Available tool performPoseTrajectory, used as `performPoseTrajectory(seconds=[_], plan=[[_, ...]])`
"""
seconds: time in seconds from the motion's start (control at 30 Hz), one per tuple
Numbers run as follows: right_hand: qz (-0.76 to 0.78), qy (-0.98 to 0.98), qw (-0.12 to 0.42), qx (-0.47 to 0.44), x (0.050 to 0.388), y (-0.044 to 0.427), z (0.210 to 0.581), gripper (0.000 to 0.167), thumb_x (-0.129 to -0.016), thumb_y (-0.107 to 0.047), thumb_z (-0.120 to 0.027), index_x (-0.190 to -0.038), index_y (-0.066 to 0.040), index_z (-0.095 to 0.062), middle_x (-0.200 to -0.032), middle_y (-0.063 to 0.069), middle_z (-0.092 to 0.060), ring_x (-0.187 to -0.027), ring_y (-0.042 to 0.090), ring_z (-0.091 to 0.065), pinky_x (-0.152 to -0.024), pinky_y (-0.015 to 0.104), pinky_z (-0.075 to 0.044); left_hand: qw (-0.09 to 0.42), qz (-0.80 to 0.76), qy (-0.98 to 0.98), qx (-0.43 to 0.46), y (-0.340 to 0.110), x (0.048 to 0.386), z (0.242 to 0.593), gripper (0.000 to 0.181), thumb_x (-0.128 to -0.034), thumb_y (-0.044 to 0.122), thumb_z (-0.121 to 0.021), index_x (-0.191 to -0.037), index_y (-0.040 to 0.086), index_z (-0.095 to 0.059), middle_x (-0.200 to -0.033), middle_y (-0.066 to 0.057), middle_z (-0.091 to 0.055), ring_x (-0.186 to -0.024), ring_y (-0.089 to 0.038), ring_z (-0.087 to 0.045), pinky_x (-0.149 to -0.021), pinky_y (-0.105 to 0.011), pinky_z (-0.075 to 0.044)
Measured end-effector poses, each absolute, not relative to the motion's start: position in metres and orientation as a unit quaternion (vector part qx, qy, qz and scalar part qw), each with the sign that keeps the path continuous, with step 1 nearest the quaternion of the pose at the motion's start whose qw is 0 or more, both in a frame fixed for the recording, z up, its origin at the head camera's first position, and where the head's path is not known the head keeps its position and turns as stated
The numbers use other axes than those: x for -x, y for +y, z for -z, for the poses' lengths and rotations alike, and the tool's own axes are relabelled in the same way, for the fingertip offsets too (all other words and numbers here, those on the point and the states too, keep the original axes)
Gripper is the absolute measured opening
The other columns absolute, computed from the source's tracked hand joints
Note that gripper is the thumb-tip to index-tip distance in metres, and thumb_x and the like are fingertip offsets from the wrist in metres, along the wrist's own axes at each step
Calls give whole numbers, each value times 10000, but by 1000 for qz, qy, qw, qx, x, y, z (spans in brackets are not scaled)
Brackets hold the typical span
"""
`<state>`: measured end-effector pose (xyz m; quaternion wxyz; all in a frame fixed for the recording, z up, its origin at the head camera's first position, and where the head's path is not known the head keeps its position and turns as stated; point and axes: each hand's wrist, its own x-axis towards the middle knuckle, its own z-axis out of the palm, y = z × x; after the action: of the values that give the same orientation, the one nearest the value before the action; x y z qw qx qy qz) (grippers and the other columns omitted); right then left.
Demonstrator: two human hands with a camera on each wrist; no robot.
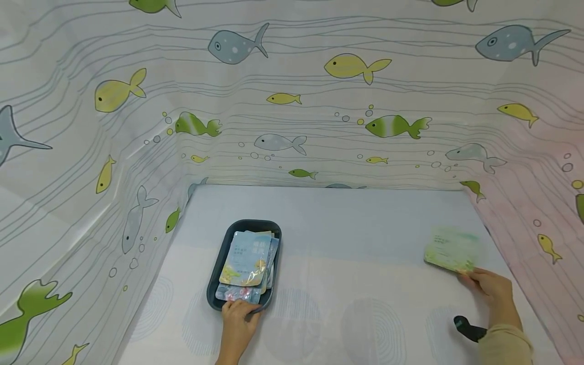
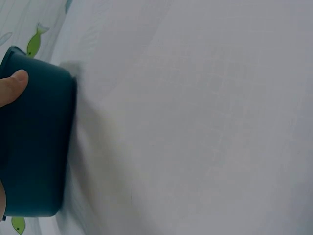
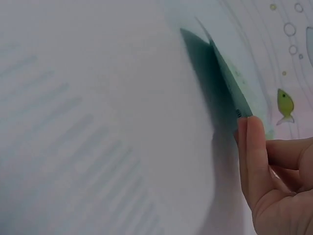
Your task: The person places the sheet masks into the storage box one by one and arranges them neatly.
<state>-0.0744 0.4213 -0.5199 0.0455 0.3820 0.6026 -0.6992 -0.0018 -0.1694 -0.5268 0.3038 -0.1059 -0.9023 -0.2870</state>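
Observation:
My right hand (image 1: 493,288) pinches the near corner of a flat, light green packet (image 1: 451,248) at the right side of the table. In the right wrist view the packet (image 3: 230,78) is seen nearly edge-on, tilted, with a dark shadow beside it. At the left, my left hand (image 1: 239,324) grips the near rim of a dark teal plastic basket (image 1: 212,284). Its thumb lies against the basket's outer wall (image 2: 39,142) in the left wrist view. Several flat packets (image 1: 246,258) lie stacked in the basket, a light blue one on top.
A pale cloth with circle patterns covers the table (image 1: 347,243). Behind it and at both sides rise fish-printed curtain walls (image 1: 319,126). A black strap end (image 1: 470,329) sticks out by the right sleeve (image 1: 506,344).

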Motion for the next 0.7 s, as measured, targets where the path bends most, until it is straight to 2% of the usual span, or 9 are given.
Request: performPoseTrajectory(seconds=[0.17,0.4,0.7], plan=[[737,570,30,-361,74,389,517,412,-837,103,-571,-616,-238,-638,-649,-100,-589,-617,74,-666,-685,225,-533,306,287,-901,107,-170,2,529,297,-419,-70,-833,-638,89,-709,-608,48,-654,-630,-123,-543,-735,-351,-277],[749,575,5,-330,76,352,516,384,-836,107,-560,-654,-221,-639,-702,-55,-596,-642,74,-667,-709,222,-530,297,283,-906,101,-170,2,529,284,-436,-60,-839,-643,89,-712,-610,51,-655,-636,-123,-543,-737,-358,-275],[760,595,7,-263,78,304,513,333,-856,127,-522,-776,-175,-639,-767,-42,-616,-702,74,-671,-730,213,-524,292,280,-909,97,-170,1,529,279,-445,-53,-840,-644,95,-711,-615,53,-655,-645,-131,-545,-742,-368,-275]])
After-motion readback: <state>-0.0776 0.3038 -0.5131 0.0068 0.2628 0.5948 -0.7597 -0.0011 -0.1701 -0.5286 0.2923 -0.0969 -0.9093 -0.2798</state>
